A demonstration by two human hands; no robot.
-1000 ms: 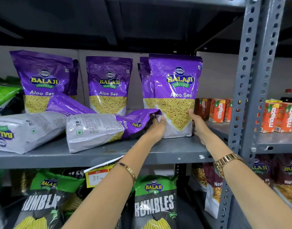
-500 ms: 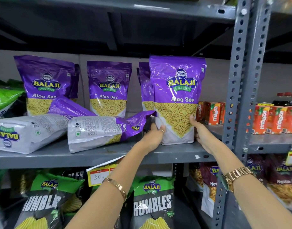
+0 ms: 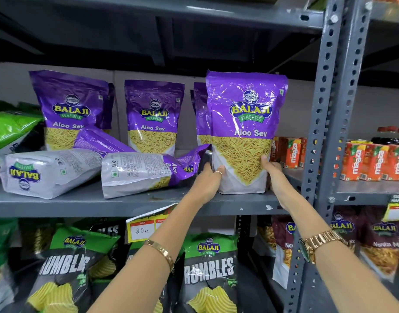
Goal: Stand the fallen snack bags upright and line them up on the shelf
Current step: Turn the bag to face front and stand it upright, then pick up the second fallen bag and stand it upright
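Observation:
A purple Aloo Sev bag (image 3: 246, 123) stands upright at the front right of the grey shelf (image 3: 126, 205). My left hand (image 3: 207, 179) grips its lower left corner and my right hand (image 3: 273, 175) presses its lower right side. To the left, two bags of the same kind lie on their sides: a fallen bag in the middle (image 3: 144, 170) and a fallen bag further left (image 3: 49, 171), with a third (image 3: 99, 141) leaning behind them. Further back stand an upright bag at the left (image 3: 70, 109), one in the centre (image 3: 153, 114), and another (image 3: 200, 114) partly hidden behind the held bag.
A grey perforated upright post (image 3: 325, 136) borders the shelf on the right. Orange juice cartons (image 3: 291, 152) sit behind and right of the held bag. A green bag (image 3: 11, 129) lies at the far left. Below hang a yellow price tag (image 3: 144, 229) and Rumbles bags (image 3: 207, 269).
Both hands stay on the upright bag at the shelf's front right; my right hand has slid further onto its lower right side. The view has tilted up slightly.

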